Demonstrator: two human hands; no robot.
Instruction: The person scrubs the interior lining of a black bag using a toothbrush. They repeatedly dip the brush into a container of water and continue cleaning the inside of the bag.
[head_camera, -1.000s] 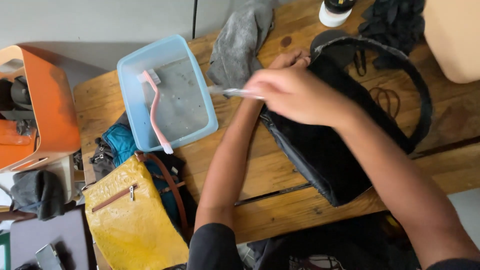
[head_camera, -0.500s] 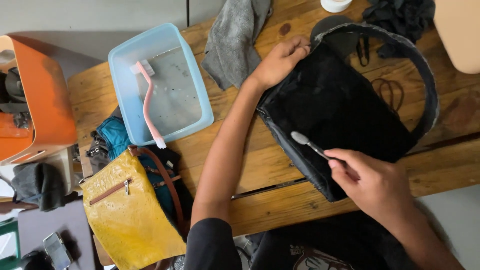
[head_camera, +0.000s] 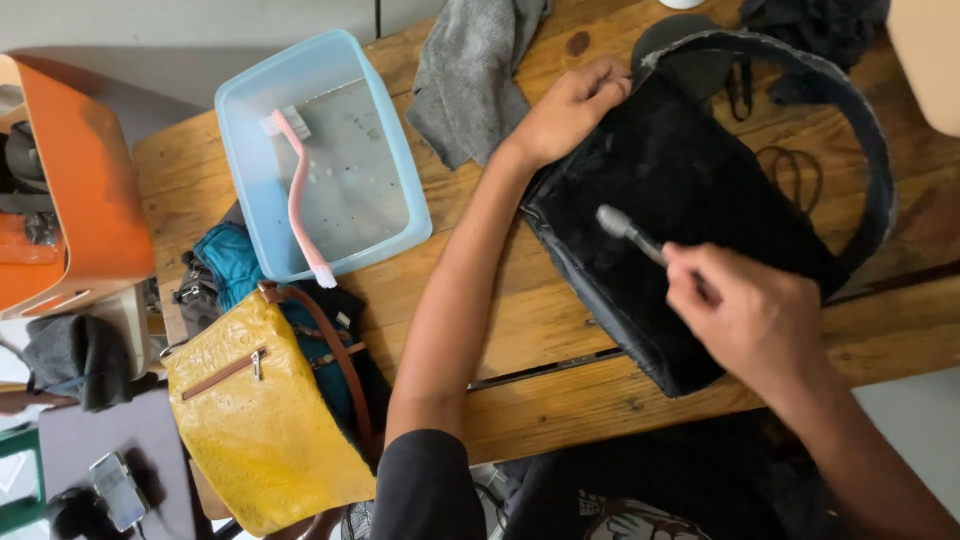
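Note:
A black handbag (head_camera: 690, 190) with a long dark strap lies on the wooden table (head_camera: 520, 320). My left hand (head_camera: 570, 105) grips the bag's upper left corner and holds it down. My right hand (head_camera: 745, 315) is closed around a small brush (head_camera: 630, 232) with a grey head, and the head rests on the bag's black front. To the left stands a light blue plastic tub (head_camera: 325, 160) holding shallow water, with a pink brush (head_camera: 297, 195) lying across it.
A grey cloth (head_camera: 475, 70) lies at the table's far edge beside the tub. A yellow handbag (head_camera: 265, 420) with a brown strap lies over other bags at the table's left end. An orange container (head_camera: 80, 200) stands further left. A phone (head_camera: 118, 490) lies on the floor.
My right hand moved from the tub side across to the bag's front with the small brush, and now rubs the brush head over the black fabric. My left hand stays on the bag's corner.

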